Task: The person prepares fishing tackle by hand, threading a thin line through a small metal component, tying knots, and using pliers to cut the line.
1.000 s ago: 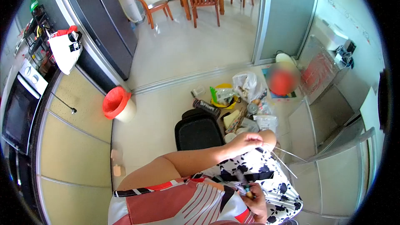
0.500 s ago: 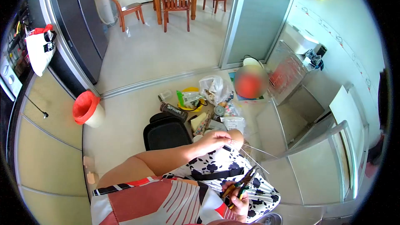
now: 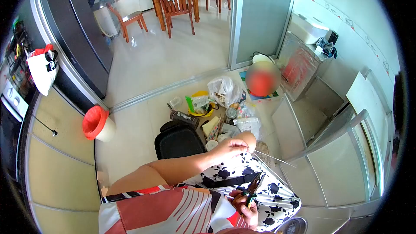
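Note:
My left hand (image 3: 234, 147) is stretched over my lap, its fingers pinched on thin pale wires (image 3: 275, 157) that fan out to the right. Lower down, close to my body, my right hand (image 3: 248, 213) is wrapped round the handles of a pair of pliers (image 3: 255, 185). The jaws point up and to the right, below the wires and apart from them. Beneath both lies a white cloth with black flowers (image 3: 273, 199) over my lap.
Bags, a can (image 3: 231, 113), a dark SPRINT-marked cylinder (image 3: 184, 118) and a black seat-like object (image 3: 180, 142) crowd the floor ahead. A red-lined bin (image 3: 96, 122) stands left. Open cabinet panels (image 3: 333, 169) are at my right. Farther off are wooden chairs (image 3: 174, 6).
The camera view has tilted and shifted a little. The wires have swung slightly in my left hand, and the pliers have turned a little in my right.

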The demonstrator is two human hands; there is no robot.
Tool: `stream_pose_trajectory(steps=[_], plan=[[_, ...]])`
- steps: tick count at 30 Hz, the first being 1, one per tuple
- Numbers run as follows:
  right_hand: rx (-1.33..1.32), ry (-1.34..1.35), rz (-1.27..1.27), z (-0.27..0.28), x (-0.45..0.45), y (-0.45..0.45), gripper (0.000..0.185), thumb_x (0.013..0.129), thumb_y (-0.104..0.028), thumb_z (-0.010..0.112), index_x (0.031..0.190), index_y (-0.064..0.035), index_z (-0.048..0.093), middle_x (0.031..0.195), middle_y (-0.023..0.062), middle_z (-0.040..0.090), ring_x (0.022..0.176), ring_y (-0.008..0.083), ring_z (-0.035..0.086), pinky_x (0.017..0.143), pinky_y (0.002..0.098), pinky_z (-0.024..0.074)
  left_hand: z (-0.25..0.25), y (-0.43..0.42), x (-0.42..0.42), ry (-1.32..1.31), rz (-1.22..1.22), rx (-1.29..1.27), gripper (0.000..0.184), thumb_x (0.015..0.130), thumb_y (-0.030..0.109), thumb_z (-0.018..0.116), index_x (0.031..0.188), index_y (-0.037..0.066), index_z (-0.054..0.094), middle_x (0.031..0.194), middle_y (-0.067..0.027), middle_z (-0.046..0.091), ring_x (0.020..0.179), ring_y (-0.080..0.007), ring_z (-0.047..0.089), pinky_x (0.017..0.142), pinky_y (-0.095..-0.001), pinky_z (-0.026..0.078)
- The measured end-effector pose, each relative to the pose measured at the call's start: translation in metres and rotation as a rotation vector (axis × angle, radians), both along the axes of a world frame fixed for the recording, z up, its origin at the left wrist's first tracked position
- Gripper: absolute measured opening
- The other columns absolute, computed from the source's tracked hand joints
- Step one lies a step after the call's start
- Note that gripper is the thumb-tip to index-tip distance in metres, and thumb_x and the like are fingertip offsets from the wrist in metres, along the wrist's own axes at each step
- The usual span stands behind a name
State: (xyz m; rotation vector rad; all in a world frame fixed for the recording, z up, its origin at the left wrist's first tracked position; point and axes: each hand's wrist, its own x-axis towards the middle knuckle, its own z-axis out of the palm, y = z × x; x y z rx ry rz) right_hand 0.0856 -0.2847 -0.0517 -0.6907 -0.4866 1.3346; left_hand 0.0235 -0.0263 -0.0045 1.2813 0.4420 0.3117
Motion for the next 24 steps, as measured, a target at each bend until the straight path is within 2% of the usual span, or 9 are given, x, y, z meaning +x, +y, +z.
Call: stream_pose_trajectory(steps=[5,8,11,12,15,18,24], plan=[[-0.045,-0.047,0.026,0.007,-0.005,0.005,0.03,0.081,-0.022,0.067,0.101,0.0004,0.061,0.118,0.0217,0.049,0.113,0.0344,0.048,0.103,0.051,0.0328,-0.007,0.002,-0.001,-0.022,-0.02,-0.008,0.014,0.091,0.014,0.057,0.097,0.004,0.065,0.078,0.004,0.06,0.057,-0.0014,0.042,0.049,-0.017,0.031],[-0.105,0.029,-0.014,0.017,-0.013,0.007,0.031,0.081,-0.025,0.066,0.099,0.0008,0.062,0.109,0.0199,0.054,0.112,0.0333,0.048,0.103,0.0478,0.0314,-0.006,0.003,-0.001,-0.016,-0.017,0.026,0.014,0.091,0.014,0.057,0.096,0.004,0.065,0.076,0.0043,0.058,0.057,-0.0017,0.042,0.049,-0.0175,0.031],[0.014,-0.031,0.105,-0.008,-0.002,0.006,0.032,0.081,-0.027,0.066,0.095,0.0016,0.062,0.101,0.0182,0.056,0.112,0.0326,0.048,0.103,0.0464,0.0299,-0.012,0.005,-0.003,-0.019,-0.008,0.011,0.015,0.091,0.015,0.057,0.096,0.004,0.064,0.074,0.0042,0.057,0.056,-0.0018,0.041,0.049,-0.0181,0.032],[-0.018,0.028,0.065,0.003,-0.008,0.009,0.031,0.081,-0.027,0.066,0.087,0.0027,0.063,0.096,0.018,0.057,0.112,0.0326,0.048,0.103,0.0457,0.0282,-0.012,0.004,-0.003,-0.026,-0.006,-0.003,0.015,0.091,0.015,0.057,0.096,0.003,0.064,0.073,0.0042,0.057,0.056,-0.0018,0.041,0.049,-0.0182,0.032],[-0.05,0.001,0.095,-0.014,-0.002,0.001,0.029,0.081,-0.026,0.066,0.08,0.0029,0.063,0.106,0.0203,0.056,0.111,0.0325,0.049,0.101,0.0459,0.0308,-0.006,0.004,-0.004,-0.029,-0.013,0.019,0.013,0.092,0.015,0.056,0.093,0.004,0.064,0.068,0.0059,0.052,0.053,-0.0009,0.039,0.047,-0.0181,0.029],[-0.093,0.014,0.089,-0.014,-0.001,-0.004,0.029,0.081,-0.026,0.066,0.08,0.0029,0.063,0.108,0.0206,0.056,0.111,0.0324,0.049,0.1,0.0459,0.0312,-0.009,0.004,-0.004,-0.034,-0.012,-0.041,0.015,0.091,0.013,0.056,0.097,0.002,0.064,0.073,0.004,0.056,0.056,-0.0019,0.041,0.049,-0.0181,0.031],[-0.133,0.022,0.086,-0.002,-0.005,0.001,0.029,0.081,-0.025,0.066,0.079,0.0029,0.063,0.111,0.0213,0.054,0.111,0.0323,0.049,0.099,0.0458,0.032,-0.007,0.002,-0.003,-0.026,-0.017,-0.017,0.015,0.092,0.012,0.056,0.098,0.002,0.064,0.07,0.0041,0.055,0.056,-0.0018,0.041,0.048,-0.0181,0.03]])
